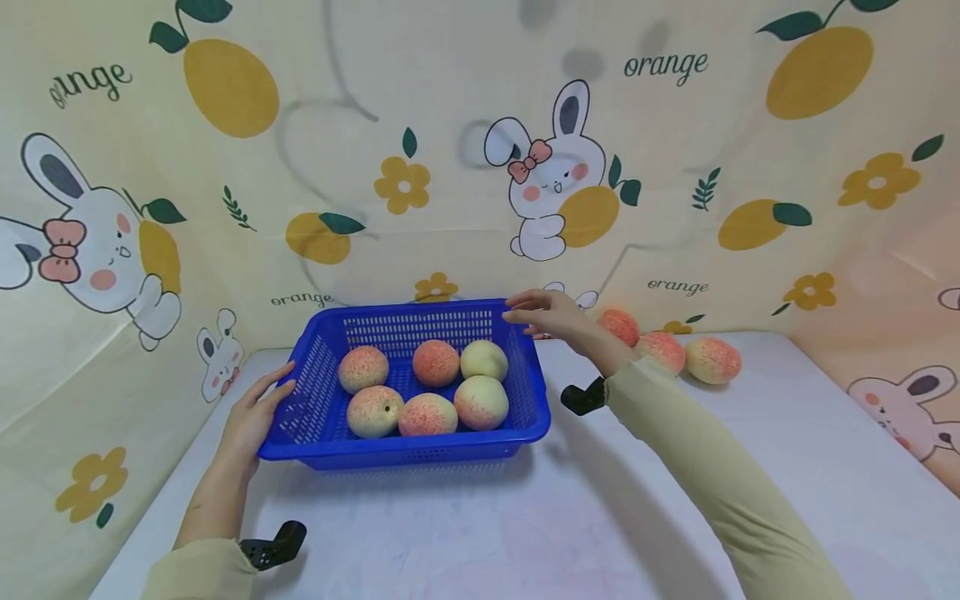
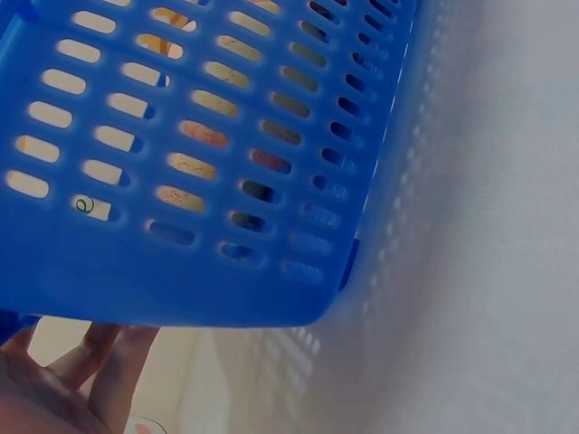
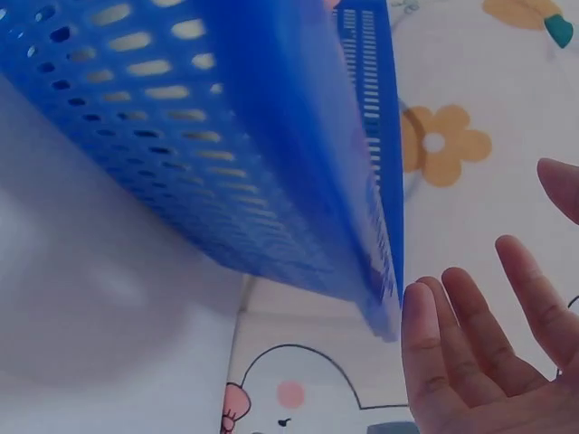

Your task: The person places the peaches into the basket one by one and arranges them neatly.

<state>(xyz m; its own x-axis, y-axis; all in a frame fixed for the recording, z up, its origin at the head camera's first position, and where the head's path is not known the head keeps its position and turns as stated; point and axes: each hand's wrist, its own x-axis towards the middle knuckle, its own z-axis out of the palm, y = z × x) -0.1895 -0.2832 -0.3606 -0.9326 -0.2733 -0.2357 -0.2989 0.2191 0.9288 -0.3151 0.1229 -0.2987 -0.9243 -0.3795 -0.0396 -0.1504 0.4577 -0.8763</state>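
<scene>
A blue plastic basket (image 1: pixel 420 451) with slotted walls holds several peaches. They range from reddish, like the peach (image 1: pixel 436 363) near the middle, to pale, like the peach (image 1: pixel 483 361) at the right. My left hand (image 1: pixel 251 417) grips the basket's left rim, its fingers at the edge; the left wrist view shows part of that hand (image 2: pixel 86 375) against the rim. At the back right corner, my right hand (image 1: pixel 551 318) is held with fingers extended and nothing in its grasp. In the right wrist view its spread fingers (image 3: pixel 488 348) lie right beside the rim.
Three more peaches sit on the table at the back right, behind the right forearm: a red peach (image 1: pixel 618 327), a partly covered peach (image 1: pixel 663 352) and a yellowish-red peach (image 1: pixel 713 361). A printed cloth (image 1: pixel 450 100) with rabbits and oranges hangs behind the white table (image 1: pixel 465 533).
</scene>
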